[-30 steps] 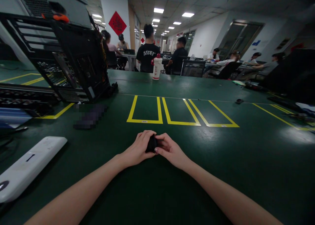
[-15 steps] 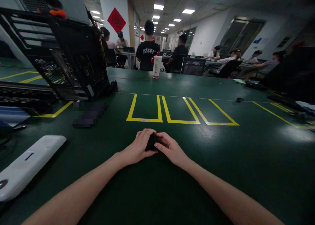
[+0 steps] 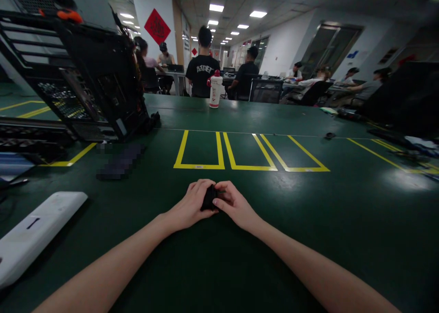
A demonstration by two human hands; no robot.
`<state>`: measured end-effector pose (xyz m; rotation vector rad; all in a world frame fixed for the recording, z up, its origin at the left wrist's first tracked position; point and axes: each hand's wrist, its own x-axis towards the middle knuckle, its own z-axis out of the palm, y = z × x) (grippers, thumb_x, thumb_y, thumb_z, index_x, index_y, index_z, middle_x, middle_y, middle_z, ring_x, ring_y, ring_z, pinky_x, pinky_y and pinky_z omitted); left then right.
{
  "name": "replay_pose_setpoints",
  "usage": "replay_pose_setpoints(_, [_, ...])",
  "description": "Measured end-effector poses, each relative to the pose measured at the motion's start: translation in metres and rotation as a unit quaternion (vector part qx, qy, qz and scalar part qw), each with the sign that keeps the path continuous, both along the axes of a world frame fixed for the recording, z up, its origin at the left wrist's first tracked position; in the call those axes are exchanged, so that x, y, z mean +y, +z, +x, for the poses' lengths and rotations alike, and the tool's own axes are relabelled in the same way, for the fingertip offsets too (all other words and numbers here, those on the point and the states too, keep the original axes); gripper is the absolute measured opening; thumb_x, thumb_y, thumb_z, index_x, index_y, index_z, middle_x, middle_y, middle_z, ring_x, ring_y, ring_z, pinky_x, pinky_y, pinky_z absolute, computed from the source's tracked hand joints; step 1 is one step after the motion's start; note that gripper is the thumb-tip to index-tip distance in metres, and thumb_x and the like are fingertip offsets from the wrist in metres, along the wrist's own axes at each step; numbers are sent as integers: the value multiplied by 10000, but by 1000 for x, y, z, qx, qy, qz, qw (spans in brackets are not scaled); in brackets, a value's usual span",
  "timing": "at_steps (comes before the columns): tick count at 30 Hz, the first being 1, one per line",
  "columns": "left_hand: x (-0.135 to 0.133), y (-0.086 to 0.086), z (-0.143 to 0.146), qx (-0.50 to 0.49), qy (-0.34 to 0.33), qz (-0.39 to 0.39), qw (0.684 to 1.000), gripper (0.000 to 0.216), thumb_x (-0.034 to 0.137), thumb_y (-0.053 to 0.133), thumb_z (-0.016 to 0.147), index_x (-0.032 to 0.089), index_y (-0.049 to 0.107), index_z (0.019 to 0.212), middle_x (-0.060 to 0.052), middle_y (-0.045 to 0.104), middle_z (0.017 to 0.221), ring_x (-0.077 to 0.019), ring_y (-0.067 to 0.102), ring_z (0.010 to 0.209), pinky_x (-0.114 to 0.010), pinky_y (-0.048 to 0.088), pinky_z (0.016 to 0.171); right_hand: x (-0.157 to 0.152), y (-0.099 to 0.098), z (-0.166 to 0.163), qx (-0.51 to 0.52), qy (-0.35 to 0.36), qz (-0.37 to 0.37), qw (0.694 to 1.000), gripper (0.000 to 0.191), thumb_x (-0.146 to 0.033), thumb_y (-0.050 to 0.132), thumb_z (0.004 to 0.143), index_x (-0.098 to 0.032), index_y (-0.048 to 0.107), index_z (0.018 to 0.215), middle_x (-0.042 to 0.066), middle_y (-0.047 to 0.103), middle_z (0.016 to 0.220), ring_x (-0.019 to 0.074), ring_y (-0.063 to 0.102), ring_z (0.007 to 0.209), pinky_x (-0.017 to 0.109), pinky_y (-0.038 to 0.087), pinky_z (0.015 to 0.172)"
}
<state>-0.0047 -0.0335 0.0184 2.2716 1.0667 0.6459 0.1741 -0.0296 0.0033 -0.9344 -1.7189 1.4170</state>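
Note:
Both my hands rest together on the dark green table, just in front of me. My left hand is curled around a small black object, fingers closed over its top. My right hand closes on the same object from the right, thumb and fingers pressed against it. Most of the object is hidden between the two hands, so I cannot make out what it is. Yellow taped rectangles mark the table just beyond my hands.
A black open computer case stands at the back left. A white flat device lies at the near left. A white bottle with a red cap stands further back. Several people sit and stand at desks behind the table.
My hands have stayed together on the black object with only slight finger shifts. The view has drifted a little, so everything sits slightly lower and to the left.

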Motion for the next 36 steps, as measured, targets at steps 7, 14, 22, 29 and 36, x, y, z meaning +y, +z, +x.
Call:
replay_pose_setpoints(7, [0,-2,0,0,5,14,1000,537,259,584,759,261,289,1208,-82,401,1204,-283,417,1103,-478,398,873,-2,-1,2,-32,0,28,999,358,-223,500,798,-240,423,1148,49,481,1125,180,508,1040,373,451,882])
replay_pose_setpoints(14, [3,-11,1,-2,15,26,1000,560,228,599,739,253,286,1203,-77,396,1190,-263,415,1089,-455,380,894,-3,-4,5,2,32,33,999,312,-175,533,772,-241,441,1063,17,479,1086,156,495,1062,351,430,921])
replay_pose_setpoints(22, [4,-13,2,-10,15,30,999,567,268,606,739,259,283,1205,-76,401,1185,-269,422,1080,-460,394,876,0,-1,-2,-22,-23,50,998,164,-223,503,795,-224,461,954,20,492,982,163,525,965,344,488,810])
replay_pose_setpoints(29, [4,-13,1,-7,9,38,999,553,251,601,744,241,291,1202,-77,405,1177,-252,421,1074,-439,381,901,-3,-1,0,-75,-16,89,993,250,-218,465,817,-227,454,1067,45,486,1055,180,511,980,401,438,876])
replay_pose_setpoints(36, [4,-12,1,-3,10,38,999,559,268,603,741,241,285,1200,-81,403,1179,-253,423,1072,-432,389,889,-3,-2,1,-34,0,72,997,179,-229,459,821,-237,471,1000,26,486,1017,168,531,960,353,475,815])
